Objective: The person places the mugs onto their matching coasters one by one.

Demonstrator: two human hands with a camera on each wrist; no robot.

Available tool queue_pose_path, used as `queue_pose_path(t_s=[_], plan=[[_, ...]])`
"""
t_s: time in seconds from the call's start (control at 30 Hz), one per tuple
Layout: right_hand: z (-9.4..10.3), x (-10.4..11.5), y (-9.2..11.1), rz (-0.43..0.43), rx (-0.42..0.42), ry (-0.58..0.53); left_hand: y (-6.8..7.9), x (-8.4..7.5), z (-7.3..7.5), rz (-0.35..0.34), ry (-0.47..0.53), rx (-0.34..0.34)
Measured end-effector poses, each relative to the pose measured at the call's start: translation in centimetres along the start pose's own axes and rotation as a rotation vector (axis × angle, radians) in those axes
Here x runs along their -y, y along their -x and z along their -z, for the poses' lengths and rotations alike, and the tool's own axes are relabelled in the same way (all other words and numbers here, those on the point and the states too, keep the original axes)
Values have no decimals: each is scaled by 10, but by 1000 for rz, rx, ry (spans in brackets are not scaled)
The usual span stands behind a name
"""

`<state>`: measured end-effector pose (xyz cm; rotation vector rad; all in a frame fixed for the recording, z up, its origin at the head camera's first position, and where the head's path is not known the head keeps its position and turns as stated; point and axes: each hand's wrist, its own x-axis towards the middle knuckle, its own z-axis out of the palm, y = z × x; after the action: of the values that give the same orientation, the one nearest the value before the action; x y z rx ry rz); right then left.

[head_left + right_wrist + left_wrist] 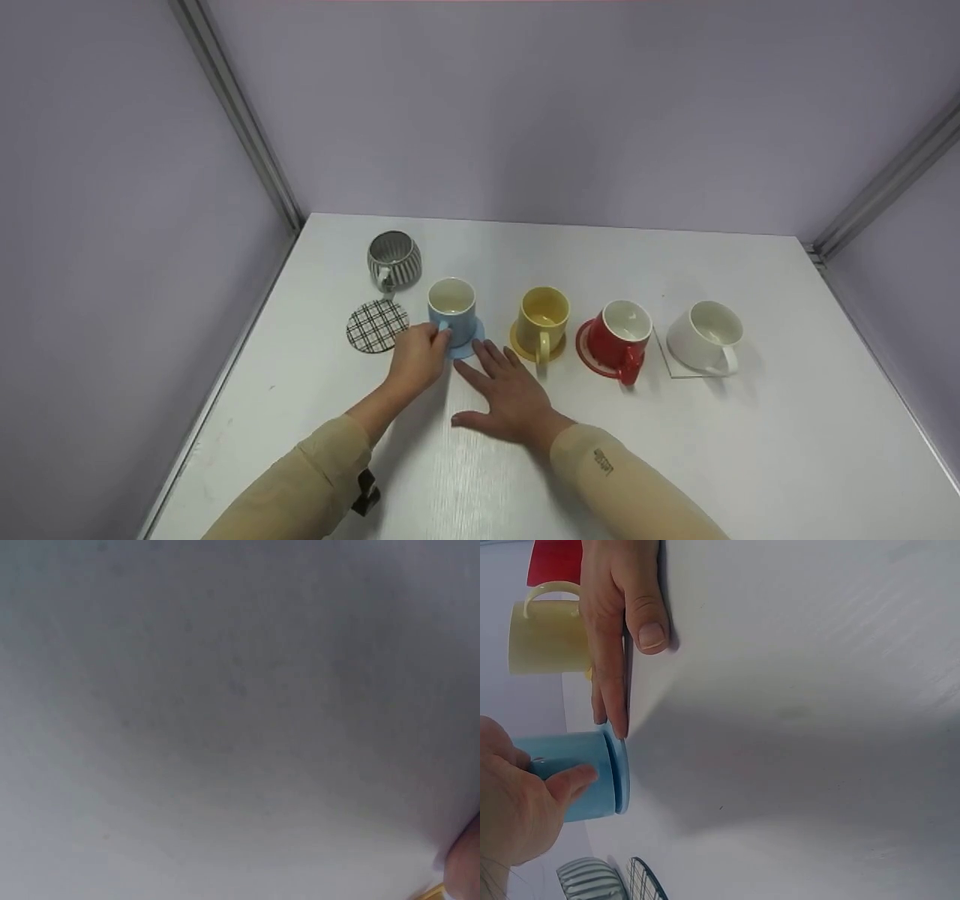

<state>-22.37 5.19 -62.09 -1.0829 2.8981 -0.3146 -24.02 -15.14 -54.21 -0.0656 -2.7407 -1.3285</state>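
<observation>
My left hand [420, 360] grips the handle of a light blue mug [452, 304]. The mug is upright over a round blue coaster [469, 343]; in the left wrist view a thin dark line runs between the mug [592, 799] and the coaster [622, 780]. With fingers spread and straight, my right hand [514, 397] lies on the table, its fingertips touching the coaster's near edge. A yellow mug [541, 319] on a yellow coaster [517, 345] stands just beyond the right hand. The right wrist view mostly shows blurred table surface.
Left of the blue mug lie a black-and-white checked coaster [377, 327] and, behind it, a grey striped mug [395, 262]. To the right, a red mug [615, 341] stands on a red coaster [589, 360], and a white mug [694, 341] on a square white coaster [679, 367]. Walls [525, 112] enclose the table.
</observation>
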Motion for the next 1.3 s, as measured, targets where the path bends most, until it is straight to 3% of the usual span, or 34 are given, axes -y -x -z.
queue_pose_path(t_s=[1.3], plan=[[0, 0, -1, -3, 8, 15, 2, 3, -2, 13, -5, 24]])
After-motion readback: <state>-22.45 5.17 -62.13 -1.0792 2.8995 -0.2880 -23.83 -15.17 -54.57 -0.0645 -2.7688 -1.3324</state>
